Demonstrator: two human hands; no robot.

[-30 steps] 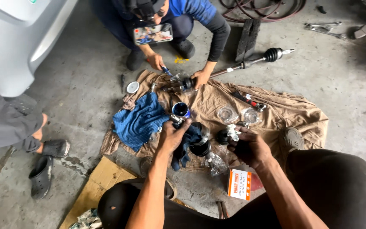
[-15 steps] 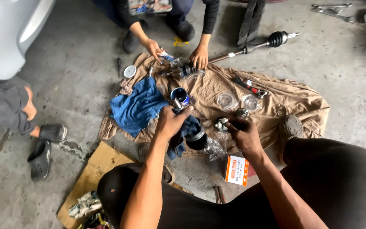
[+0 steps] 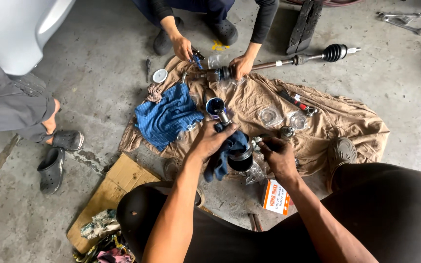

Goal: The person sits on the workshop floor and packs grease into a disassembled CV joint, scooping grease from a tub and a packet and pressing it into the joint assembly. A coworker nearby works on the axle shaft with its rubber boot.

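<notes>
Gripping the rag-wrapped joint (image 3: 239,156), the left hand (image 3: 210,141) stays put; the right hand (image 3: 278,156) has closed in.

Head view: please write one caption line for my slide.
Left hand grips a rag-wrapped joint; right hand touches it.

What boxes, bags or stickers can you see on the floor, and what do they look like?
Small box: on the floor beside the right forearm, rectangular, orange and white.
Clear plastic bags: on the tan cloth, crumpled, see-through.
Flattened cardboard: left of the knee, brown, plain.
White band: around the axle shaft, narrow label.
</notes>
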